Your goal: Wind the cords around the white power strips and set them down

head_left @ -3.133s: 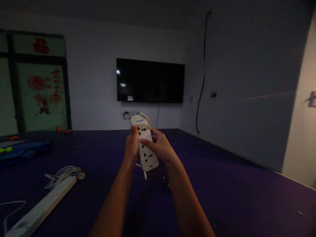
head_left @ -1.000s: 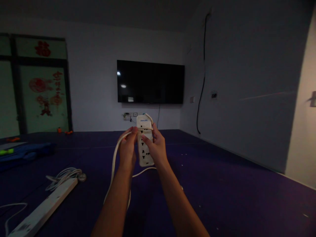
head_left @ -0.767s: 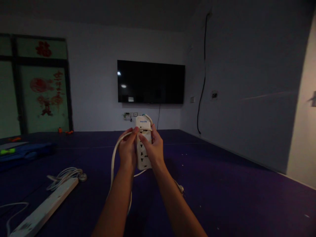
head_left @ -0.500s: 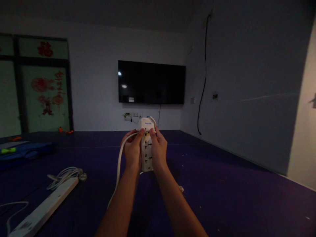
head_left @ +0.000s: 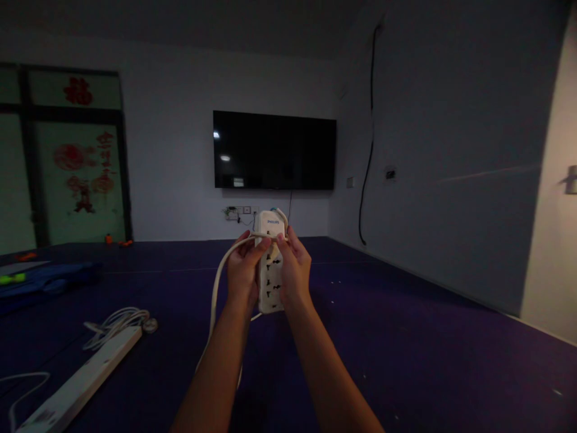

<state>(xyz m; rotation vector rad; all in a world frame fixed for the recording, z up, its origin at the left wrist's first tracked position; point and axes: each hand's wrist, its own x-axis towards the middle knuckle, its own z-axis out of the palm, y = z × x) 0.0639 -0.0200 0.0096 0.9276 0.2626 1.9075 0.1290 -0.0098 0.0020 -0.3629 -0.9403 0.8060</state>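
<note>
A white power strip [head_left: 271, 300] marked PHILIPS is held up in front of me, sockets facing my way. My left hand [head_left: 243, 270] grips its left edge, with the thumb lying over the front. On the right edge, my right hand [head_left: 295, 264] is wrapped round it, thumb also on the front. The strip's white cord [head_left: 216, 288] crosses the face beneath the brand name, under or beside both thumbs, and hangs in a loop past my left wrist. Another bit of cord curves over the top right corner. Fingers behind the strip are hidden.
A longer white power strip [head_left: 83, 382] with a coiled cord [head_left: 119, 325] lies on the purple floor [head_left: 428, 361] at left. Behind it is blue cloth [head_left: 54, 279]. A television [head_left: 274, 150] hangs on the far wall, and a black cable [head_left: 370, 156] runs down the right wall.
The strip has gone from tilted to nearly upright and shifted slightly right. The cord has come out into a loop at left. My right thumb has moved up to the cord, near my left thumb.
</note>
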